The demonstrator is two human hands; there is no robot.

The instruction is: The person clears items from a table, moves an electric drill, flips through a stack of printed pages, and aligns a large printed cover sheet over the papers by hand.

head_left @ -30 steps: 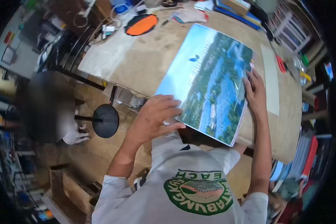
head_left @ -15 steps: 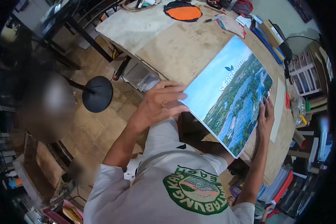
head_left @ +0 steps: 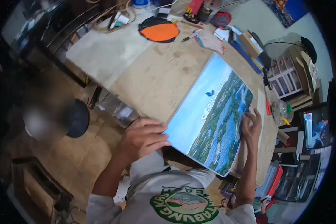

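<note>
A glossy printed poster [head_left: 198,108] with blue sky, a green valley and the lettering "SIERRA VIDA" lies at a slant on the worktable, its near corner jutting past the table edge. My left hand [head_left: 147,137] is closed on the poster's left edge, thumb and fingers pressed together there. At the opposite edge, my right hand [head_left: 251,126] has its fingers bent against the poster's border in a pinch. Some of its fingertips are hard to make out.
The worn worktable [head_left: 149,74] carries an orange and black round pouch [head_left: 159,30], a pen [head_left: 189,36] and a coiled cord. Along its right side stand folders [head_left: 246,52], a white drawer unit [head_left: 285,80] and a clear jar [head_left: 278,110]. A dark round stand base [head_left: 79,118] is on the floor.
The view has swung, so the table and poster appear lower and further left. My right hand's fingers have gone from lying along the poster's edge to bent in a pinch. My left hand keeps its hold.
</note>
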